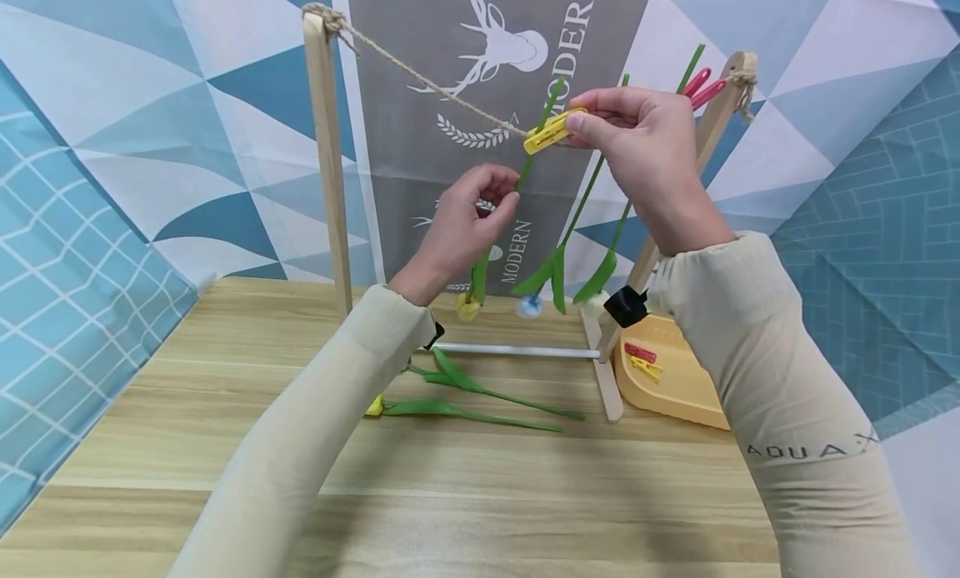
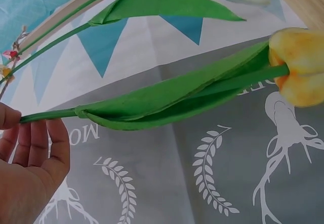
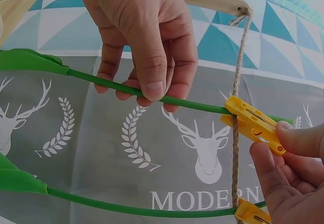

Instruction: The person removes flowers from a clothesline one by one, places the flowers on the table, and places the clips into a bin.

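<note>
A yellow tulip (image 2: 298,67) hangs head down, its green stem (image 3: 187,103) crossing the twine (image 3: 240,67). My left hand (image 1: 468,224) pinches that stem below the twine between thumb and fingers. With thumb and fingers, my right hand (image 1: 645,145) pinches the tail of a yellow clothespin (image 1: 553,132), whose front end sits over the stem and twine. To its right a blue tulip (image 1: 529,306) and a pale tulip (image 1: 596,303) hang upside down. A second yellow clothespin (image 3: 251,213) shows on the twine in the right wrist view, and red clothespins (image 1: 703,88) sit near the right post.
Two wooden posts, left (image 1: 330,161) and right (image 1: 718,128), carry the twine, with a metal bar (image 1: 517,351) low between them. More tulips (image 1: 465,411) lie on the wooden table (image 1: 420,503). A yellow tray (image 1: 675,399) at right holds red and yellow clothespins (image 1: 647,368).
</note>
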### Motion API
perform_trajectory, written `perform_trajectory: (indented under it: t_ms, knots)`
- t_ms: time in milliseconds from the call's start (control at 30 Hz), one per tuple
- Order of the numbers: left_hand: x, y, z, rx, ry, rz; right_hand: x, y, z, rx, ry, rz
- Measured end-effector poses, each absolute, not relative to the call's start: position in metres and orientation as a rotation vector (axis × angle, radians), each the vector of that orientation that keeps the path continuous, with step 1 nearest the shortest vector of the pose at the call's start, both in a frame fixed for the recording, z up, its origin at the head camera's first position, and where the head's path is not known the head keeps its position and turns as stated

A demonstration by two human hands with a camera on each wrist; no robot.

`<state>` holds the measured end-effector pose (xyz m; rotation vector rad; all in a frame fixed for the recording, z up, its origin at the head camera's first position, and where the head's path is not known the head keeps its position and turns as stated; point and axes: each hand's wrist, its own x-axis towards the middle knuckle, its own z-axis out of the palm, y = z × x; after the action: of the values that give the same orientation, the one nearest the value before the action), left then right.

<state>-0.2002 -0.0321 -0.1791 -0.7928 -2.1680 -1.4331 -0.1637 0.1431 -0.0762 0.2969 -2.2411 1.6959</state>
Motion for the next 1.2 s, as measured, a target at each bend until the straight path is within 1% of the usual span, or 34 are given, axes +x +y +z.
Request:
perform_trajectory:
  t_ms: [1200]
  knots:
    - [-0.1993, -0.0404, -0.1863, -0.81, -2.173, -1.392, -0.1557, 0.1475, -0.068, 0.331, -2.013, 1.82]
